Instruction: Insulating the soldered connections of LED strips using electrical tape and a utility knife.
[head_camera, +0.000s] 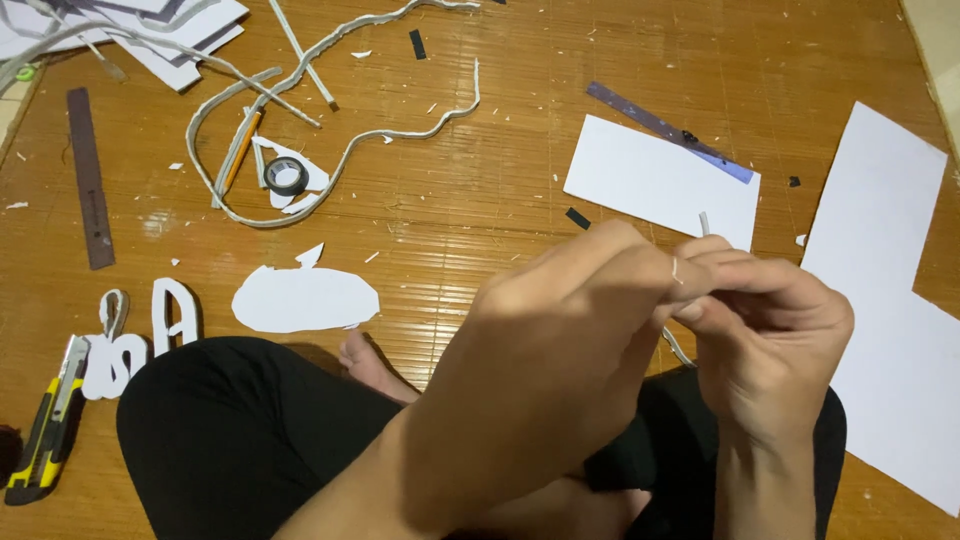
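The floor (470, 200) was a warm brown mat of thin woven slats, glossy where light caught it near the left side. A pale strip of bare floor (935, 50) showed beyond the mat's upper right edge. No walls or windows came into view.

A single head-worn camera looks steeply down from above the seated person, close over the lap. It faces forward and down across a brown woven bamboo mat (480, 200), whose far edge runs out of frame at the top. The left hand (560, 330) and right hand (770, 330) fill the near centre, very close to the lens. The black-clothed knees (240, 430) mark the near edge. No second view overlaps it.
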